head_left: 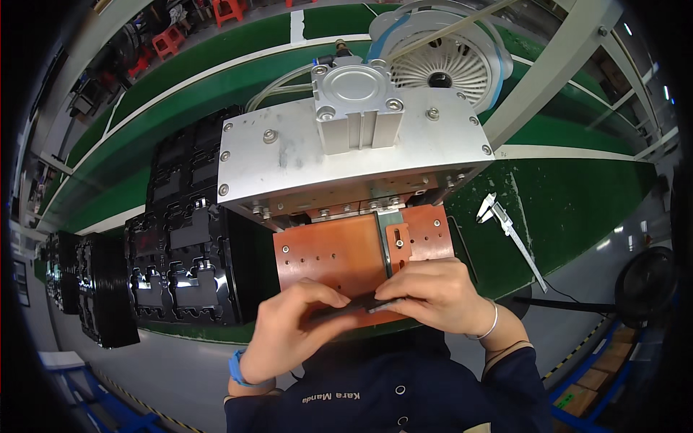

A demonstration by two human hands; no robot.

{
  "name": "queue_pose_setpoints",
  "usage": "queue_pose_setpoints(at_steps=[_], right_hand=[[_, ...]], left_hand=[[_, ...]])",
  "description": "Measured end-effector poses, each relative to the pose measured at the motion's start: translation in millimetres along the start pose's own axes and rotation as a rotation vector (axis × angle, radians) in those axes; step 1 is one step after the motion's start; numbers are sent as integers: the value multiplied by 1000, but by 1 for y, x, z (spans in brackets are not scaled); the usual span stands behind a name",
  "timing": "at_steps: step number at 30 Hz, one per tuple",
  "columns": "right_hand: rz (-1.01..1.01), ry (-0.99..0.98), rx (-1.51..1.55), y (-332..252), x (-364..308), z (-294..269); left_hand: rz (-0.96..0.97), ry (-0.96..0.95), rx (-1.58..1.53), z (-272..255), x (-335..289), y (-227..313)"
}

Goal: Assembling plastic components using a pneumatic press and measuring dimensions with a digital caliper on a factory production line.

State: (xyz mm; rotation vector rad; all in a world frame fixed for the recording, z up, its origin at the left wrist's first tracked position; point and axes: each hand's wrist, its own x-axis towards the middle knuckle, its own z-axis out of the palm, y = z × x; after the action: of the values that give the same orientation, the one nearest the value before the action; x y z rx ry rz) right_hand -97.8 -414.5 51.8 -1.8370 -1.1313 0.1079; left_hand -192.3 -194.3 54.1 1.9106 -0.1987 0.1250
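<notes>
Both hands meet over the front edge of an orange-brown base plate (325, 256). A thin, dark flat piece (351, 308) is between them, seen nearly edge-on, so its kind cannot be made out. My left hand (292, 328) is closed on its left end, thumb and fingers pinching. My right hand (437, 296) pinches its right end, where a small greyish edge shows under the fingertips. Behind the hands, a slotted orange block (398, 245) is screwed to the plate beside a dark metal strip. Over the plate stands a silver press (289, 155) with a square air cylinder (357, 94) on top.
Black moulded trays (180, 252) are stacked at left on the green bench, with more stacks (105, 289) farther left. A digital caliper (512, 238) lies to the right. Behind the press are a white fan (440, 61) and a slanted metal post (548, 68). A round black object (644, 287) is far right.
</notes>
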Motion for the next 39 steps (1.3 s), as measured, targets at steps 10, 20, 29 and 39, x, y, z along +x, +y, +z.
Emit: queue_pose_setpoints(at_steps=[10,20,29,39], right_hand=[[-355,81,-170,-1,-11,0],[942,416,-810,115,-169,-76],[920,443,-779,135,-165,-96],[774,695,-634,103,-162,-89]], left_hand=[[-487,-468,-729,-6,10,-2],[-435,-74,-736,-5,20,-15],[-451,-60,-700,-3,25,-11],[-426,-50,-648,0,20,-14]])
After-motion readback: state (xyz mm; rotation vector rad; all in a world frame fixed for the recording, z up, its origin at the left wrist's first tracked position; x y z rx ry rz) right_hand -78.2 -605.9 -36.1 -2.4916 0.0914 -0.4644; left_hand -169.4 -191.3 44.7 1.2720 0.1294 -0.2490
